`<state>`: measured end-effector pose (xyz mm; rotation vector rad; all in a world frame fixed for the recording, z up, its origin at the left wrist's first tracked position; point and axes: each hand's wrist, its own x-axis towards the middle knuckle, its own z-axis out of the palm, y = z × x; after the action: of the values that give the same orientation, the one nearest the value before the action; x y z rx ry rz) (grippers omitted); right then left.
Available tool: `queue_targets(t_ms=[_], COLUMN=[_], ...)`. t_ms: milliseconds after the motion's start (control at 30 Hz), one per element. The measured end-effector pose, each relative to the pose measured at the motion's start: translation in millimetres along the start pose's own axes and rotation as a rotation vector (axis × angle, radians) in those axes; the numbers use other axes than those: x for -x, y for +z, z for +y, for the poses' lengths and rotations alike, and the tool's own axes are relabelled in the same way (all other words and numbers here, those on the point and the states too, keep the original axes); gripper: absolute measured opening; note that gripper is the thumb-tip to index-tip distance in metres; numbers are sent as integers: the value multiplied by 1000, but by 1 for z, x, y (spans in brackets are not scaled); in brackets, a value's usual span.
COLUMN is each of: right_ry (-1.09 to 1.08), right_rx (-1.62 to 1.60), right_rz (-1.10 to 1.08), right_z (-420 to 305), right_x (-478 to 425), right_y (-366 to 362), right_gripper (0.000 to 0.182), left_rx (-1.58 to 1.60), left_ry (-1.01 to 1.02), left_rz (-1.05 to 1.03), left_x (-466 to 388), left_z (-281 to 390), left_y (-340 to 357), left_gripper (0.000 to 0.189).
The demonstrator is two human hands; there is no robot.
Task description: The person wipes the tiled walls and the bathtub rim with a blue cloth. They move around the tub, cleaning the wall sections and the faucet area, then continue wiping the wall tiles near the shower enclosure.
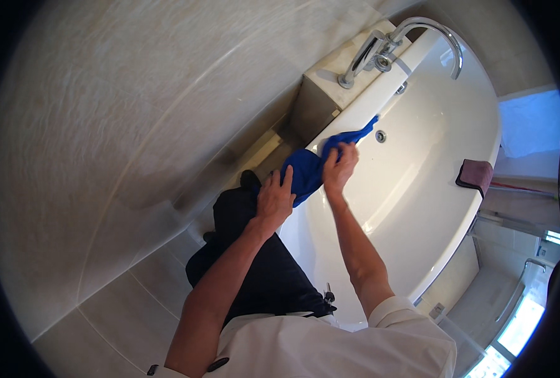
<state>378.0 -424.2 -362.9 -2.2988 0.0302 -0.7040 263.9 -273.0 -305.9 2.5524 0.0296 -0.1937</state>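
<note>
A blue cloth [303, 172] is draped across the near rim of a white bathtub [417, 189], its thin end trailing over the tub's inner side. My left hand [275, 196] lies on the lower left part of the cloth, fingers spread, above my dark trousers. Bunched cloth is in my right hand [340, 165], whose fingers are curled over it at the rim. Under the fingers the cloth is partly hidden. A round metal drain [380, 136] shows in the tub floor beyond the cloth's end.
A chrome arched faucet [426, 22] and a chrome lever handle [365, 56] stand by the tub's top end, on and beside a stone ledge [327, 85]. A folded mauve cloth [476, 176] hangs over the far rim. A tiled wall [133, 118] runs along the left.
</note>
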Motion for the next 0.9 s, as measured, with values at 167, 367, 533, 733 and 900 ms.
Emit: queue_targets(t_ms=[167, 367, 533, 733, 900], right_ry=[-345, -562, -428, -246, -203], right_rx=[-61, -78, 195, 257, 222], right_rz=[-342, -451, -244, -123, -142], right_z=[-32, -6, 11, 12, -10], right_x=[65, -16, -79, -72, -11], right_y=[-27, -12, 21, 37, 20], right_gripper=[24, 36, 43, 51, 51], left_rx=[-105, -103, -22, 18, -124], left_ry=[80, 33, -113, -90, 6], left_rz=[12, 10, -19, 33, 140], left_x=[19, 12, -27, -30, -13], left_z=[-4, 2, 12, 7, 3], left_y=[-2, -2, 4, 11, 16], left_gripper=[70, 68, 60, 54, 50])
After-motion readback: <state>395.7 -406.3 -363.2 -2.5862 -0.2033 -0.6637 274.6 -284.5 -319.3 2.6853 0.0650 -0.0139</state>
